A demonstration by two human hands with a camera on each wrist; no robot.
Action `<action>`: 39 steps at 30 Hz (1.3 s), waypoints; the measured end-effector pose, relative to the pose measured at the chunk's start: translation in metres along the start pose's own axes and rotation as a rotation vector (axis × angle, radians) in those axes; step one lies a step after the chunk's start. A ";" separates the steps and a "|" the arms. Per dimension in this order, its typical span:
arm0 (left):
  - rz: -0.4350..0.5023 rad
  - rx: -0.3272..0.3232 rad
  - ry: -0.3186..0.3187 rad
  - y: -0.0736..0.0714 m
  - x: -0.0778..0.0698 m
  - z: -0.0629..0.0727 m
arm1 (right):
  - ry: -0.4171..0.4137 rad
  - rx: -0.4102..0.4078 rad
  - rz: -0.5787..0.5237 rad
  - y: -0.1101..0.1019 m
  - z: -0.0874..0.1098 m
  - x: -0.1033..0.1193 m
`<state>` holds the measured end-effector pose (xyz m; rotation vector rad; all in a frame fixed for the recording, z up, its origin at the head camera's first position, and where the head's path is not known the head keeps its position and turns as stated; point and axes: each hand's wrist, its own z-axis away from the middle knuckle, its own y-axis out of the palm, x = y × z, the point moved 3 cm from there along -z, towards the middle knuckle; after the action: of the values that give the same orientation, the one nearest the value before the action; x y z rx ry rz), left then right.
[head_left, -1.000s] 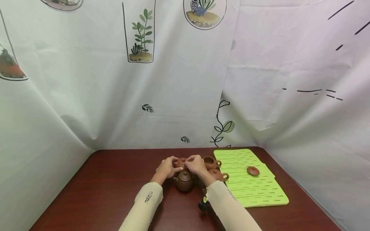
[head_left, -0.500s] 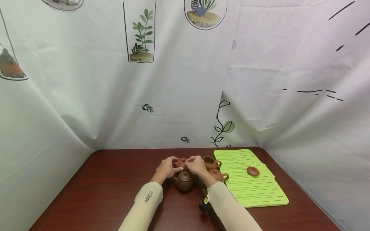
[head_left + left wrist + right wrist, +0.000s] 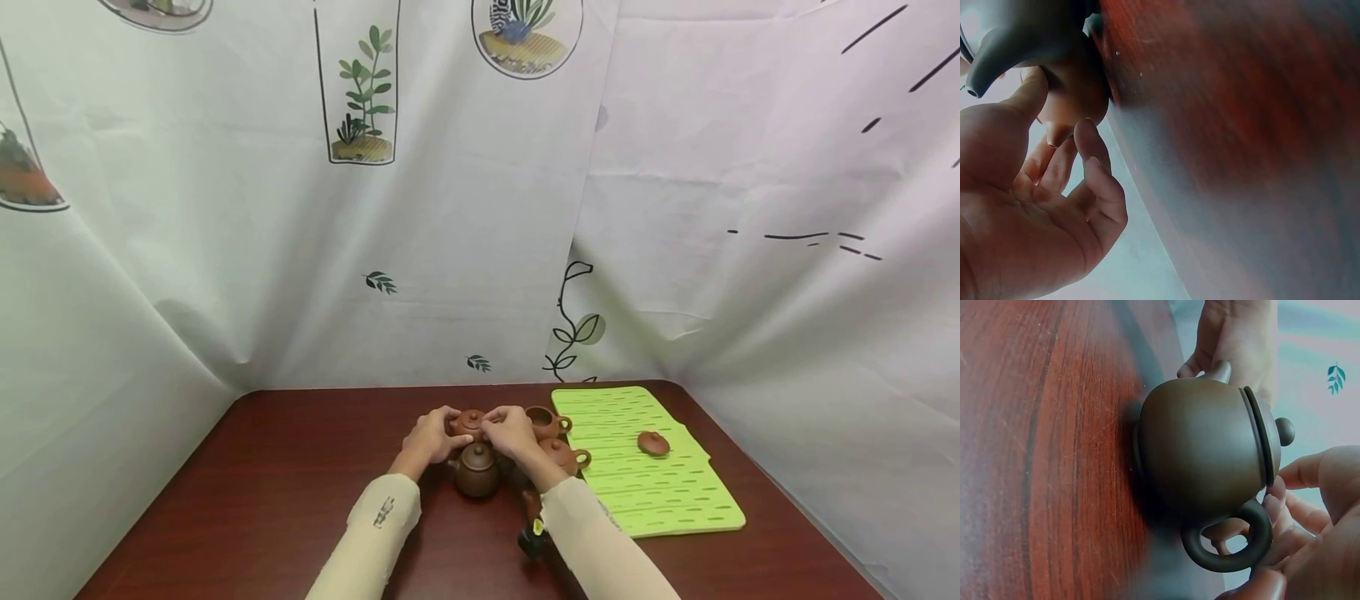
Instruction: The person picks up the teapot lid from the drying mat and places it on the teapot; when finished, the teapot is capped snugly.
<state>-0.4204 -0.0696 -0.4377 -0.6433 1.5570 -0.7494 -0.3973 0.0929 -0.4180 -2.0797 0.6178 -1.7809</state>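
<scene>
A small reddish-brown teapot [image 3: 468,422] with its lid on stands at the back middle of the table, between both hands. My left hand [image 3: 430,435] holds it from the left, thumb on the near side; its spout [image 3: 1060,132] points into that hand's palm. My right hand [image 3: 512,431] is at the teapot's right side with fingers bent in, its grip partly hidden. Directly in front sits a dark brown lidded teapot [image 3: 476,473]; in the right wrist view its body and loop handle [image 3: 1229,559] cover part of the right fingers.
Right of the hands stand a lidless reddish-brown teapot [image 3: 543,422] and another reddish-brown one with a lid [image 3: 559,455]. Light green mats [image 3: 637,492] lie at the right, bearing a loose reddish-brown lid [image 3: 653,443]. A small black object [image 3: 532,542] shows beside the right sleeve.
The head view has shifted slightly. Both hands stay at the reddish-brown teapot in nearly the same pose, and the other things have not moved.
</scene>
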 end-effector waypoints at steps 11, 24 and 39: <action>-0.011 0.004 -0.005 0.000 -0.001 0.000 | -0.035 -0.017 -0.021 0.000 0.002 -0.002; -0.050 0.008 0.009 -0.001 -0.003 -0.001 | -0.079 -0.011 -0.057 -0.006 0.005 0.000; -0.095 0.038 0.025 -0.005 -0.013 0.001 | -0.134 0.036 -0.086 -0.030 0.018 0.013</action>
<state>-0.4181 -0.0633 -0.4254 -0.6861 1.5392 -0.8594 -0.3749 0.1113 -0.3945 -2.2097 0.4624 -1.6673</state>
